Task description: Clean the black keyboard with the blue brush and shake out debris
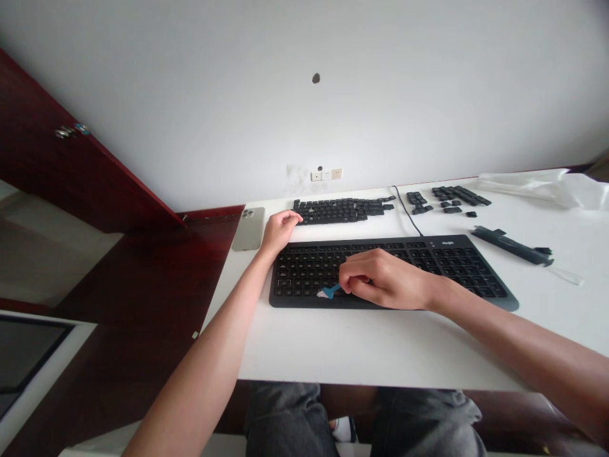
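The right hand (387,279) pinches a small blue brush (327,292) on the keyboard (495,279) at frame centre; the left hand (278,230), curled and empty, steadies its upper left corner.

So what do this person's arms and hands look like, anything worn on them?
Both arms are bare up to the frame's edge: no sleeves show. The left hand and right hand wear no gloves, and no watch, ring or wristband is visible.
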The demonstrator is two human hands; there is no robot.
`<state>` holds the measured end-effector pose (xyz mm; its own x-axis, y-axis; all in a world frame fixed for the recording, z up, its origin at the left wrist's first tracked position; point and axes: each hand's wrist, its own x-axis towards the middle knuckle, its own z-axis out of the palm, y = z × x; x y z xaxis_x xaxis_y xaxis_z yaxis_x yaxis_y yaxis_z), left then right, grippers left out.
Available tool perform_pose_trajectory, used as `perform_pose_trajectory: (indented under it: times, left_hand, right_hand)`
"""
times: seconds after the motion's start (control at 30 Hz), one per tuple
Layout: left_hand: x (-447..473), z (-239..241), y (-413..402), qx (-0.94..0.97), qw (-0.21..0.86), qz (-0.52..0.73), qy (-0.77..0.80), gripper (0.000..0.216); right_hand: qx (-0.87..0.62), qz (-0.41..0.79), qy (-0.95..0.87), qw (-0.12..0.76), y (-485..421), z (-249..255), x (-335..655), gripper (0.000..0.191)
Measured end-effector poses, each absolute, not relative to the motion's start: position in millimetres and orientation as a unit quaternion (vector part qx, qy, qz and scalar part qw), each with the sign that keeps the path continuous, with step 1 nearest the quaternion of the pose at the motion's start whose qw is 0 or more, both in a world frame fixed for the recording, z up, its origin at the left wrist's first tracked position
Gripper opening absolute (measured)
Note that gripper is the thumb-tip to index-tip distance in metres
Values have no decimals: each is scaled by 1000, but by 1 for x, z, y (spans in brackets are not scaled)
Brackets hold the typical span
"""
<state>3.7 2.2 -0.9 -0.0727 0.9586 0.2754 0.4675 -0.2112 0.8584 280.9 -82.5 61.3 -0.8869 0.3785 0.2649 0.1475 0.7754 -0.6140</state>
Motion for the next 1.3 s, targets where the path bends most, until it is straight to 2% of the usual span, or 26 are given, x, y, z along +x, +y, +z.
perform_pose_trajectory:
  times: [0.23,0.33,0.5,0.67,0.83,1.3]
  left_hand:
    - [4,-2,3,628,271,462,564,19]
    - [3,-1,3,630,268,460,565,19]
    - [2,-2,3,628,263,452,576,20]
    - [1,-2,3,631,260,449,577,21]
    - [1,-4,6,631,259,453,575,21]
    - [2,-3,5,633,261,452,571,20]
  right_hand:
    - [-241,242,-899,273,-74,62,289,17]
    - [-229,243,-907,258,-74,62,288,16]
    - [-235,315,-891,226,-74,64,290,15]
    - [-244,259,-906,231,-68,67,296,16]
    - [-236,279,-900,239,-72,66,292,15]
    - [-200,214,-920,260,-73,63,291,18]
